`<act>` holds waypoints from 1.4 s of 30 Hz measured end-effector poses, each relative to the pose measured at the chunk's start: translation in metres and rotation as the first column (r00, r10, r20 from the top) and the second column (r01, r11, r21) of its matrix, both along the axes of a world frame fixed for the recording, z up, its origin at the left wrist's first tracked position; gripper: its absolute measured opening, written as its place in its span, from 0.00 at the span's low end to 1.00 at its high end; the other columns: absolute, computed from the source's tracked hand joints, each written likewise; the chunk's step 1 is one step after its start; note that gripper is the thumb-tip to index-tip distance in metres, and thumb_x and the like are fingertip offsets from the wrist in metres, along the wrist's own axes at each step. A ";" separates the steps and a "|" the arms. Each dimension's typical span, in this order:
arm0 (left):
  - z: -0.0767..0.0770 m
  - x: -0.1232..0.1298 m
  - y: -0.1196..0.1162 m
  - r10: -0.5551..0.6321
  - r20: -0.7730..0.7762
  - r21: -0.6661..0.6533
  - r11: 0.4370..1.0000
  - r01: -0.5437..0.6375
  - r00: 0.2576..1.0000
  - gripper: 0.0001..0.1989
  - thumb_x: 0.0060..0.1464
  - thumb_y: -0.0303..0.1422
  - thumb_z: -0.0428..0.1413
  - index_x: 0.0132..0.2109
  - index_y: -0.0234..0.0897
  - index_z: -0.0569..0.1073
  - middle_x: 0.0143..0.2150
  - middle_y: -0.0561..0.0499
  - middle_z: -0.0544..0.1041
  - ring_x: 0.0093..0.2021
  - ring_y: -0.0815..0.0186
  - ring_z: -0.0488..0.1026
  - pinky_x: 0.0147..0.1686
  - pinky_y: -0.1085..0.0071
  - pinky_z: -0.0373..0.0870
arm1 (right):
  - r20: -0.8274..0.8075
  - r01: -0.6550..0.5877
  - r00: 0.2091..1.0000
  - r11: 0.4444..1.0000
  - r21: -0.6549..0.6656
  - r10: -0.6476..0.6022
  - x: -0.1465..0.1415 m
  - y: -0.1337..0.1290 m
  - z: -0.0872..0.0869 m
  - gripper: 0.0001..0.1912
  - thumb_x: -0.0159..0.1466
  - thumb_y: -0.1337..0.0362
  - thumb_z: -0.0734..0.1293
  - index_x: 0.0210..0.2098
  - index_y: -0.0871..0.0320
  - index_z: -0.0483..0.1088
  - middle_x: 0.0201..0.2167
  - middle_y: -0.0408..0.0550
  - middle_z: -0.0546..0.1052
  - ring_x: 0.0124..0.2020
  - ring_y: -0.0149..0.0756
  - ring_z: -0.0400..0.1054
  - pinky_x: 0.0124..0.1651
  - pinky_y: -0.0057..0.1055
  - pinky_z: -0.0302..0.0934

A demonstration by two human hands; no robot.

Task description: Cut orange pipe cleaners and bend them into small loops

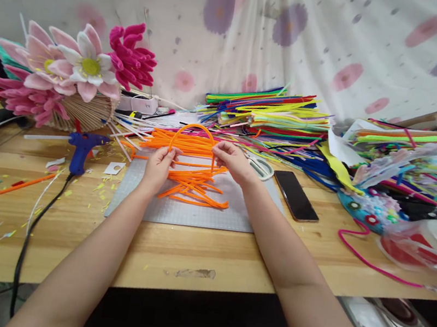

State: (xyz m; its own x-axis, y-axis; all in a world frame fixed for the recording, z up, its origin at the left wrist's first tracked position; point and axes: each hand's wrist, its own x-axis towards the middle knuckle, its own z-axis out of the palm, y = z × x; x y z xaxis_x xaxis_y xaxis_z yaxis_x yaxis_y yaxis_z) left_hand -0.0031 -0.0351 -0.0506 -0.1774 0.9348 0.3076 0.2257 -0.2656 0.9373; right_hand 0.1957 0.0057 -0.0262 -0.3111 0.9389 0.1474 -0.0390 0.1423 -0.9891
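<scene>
An orange pipe cleaner (194, 126) is bent into an arch between my two hands. My left hand (161, 166) pinches its left end, and my right hand (233, 161) pinches the right side, with a short length hanging below the fingers. Behind the arch lies a dense bundle of orange pipe cleaners (188, 144). Shorter bent orange pieces (198, 188) are scattered nearer to me on the grey cutting mat (193, 217).
Scissors (262, 166) and a black phone (296, 196) lie right of the mat. A blue glue gun (81, 152) with a black cord stands left. Fuzzy flowers (88, 65) rise at the back left; coloured pipe cleaners (276, 112) are piled behind.
</scene>
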 end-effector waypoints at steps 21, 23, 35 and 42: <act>0.007 0.025 -0.012 -0.190 0.560 -0.389 0.799 0.458 0.806 0.10 0.55 0.25 0.48 0.42 0.31 0.72 0.33 0.46 0.77 0.28 0.69 0.76 0.33 0.70 0.75 | 0.240 -0.044 0.971 0.986 0.160 0.004 -0.037 -0.011 -0.024 0.10 0.50 0.60 0.66 0.25 0.60 0.63 0.19 0.36 0.59 0.22 0.25 0.52 0.25 0.25 0.46; 0.009 0.025 -0.014 -0.187 0.560 -0.425 0.772 0.473 0.807 0.09 0.55 0.25 0.48 0.40 0.29 0.72 0.32 0.45 0.77 0.27 0.69 0.75 0.31 0.71 0.74 | 0.275 -0.062 0.961 0.993 0.101 0.032 -0.036 -0.011 -0.022 0.11 0.49 0.59 0.66 0.24 0.60 0.63 0.18 0.35 0.59 0.21 0.24 0.52 0.24 0.25 0.45; 0.009 0.017 -0.016 -0.248 0.661 -0.422 0.657 0.624 0.708 0.05 0.53 0.23 0.51 0.33 0.28 0.72 0.26 0.47 0.74 0.19 0.78 0.66 0.17 0.84 0.62 | 0.240 -0.182 0.950 0.978 -0.102 0.202 -0.024 -0.015 -0.013 0.13 0.46 0.59 0.70 0.22 0.63 0.66 0.17 0.38 0.66 0.19 0.22 0.56 0.22 0.23 0.48; 0.011 0.017 -0.015 -0.257 0.757 -0.332 0.642 0.692 0.601 0.04 0.52 0.22 0.51 0.33 0.27 0.71 0.25 0.49 0.70 0.17 0.82 0.58 0.13 0.87 0.51 | 0.018 -0.166 0.985 0.975 -0.145 0.170 -0.019 -0.010 -0.016 0.15 0.47 0.57 0.69 0.28 0.61 0.66 0.19 0.38 0.69 0.16 0.21 0.54 0.18 0.22 0.46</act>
State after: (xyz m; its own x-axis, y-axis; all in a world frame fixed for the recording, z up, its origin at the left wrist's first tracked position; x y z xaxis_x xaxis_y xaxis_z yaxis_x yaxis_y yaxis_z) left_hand 0.0138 -0.0499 -0.0391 0.4167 0.8678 -0.2709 -0.4233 0.4489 0.7869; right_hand 0.1772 -0.0046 -0.0423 -0.4681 0.8837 0.0038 -0.0207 -0.0067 -0.9998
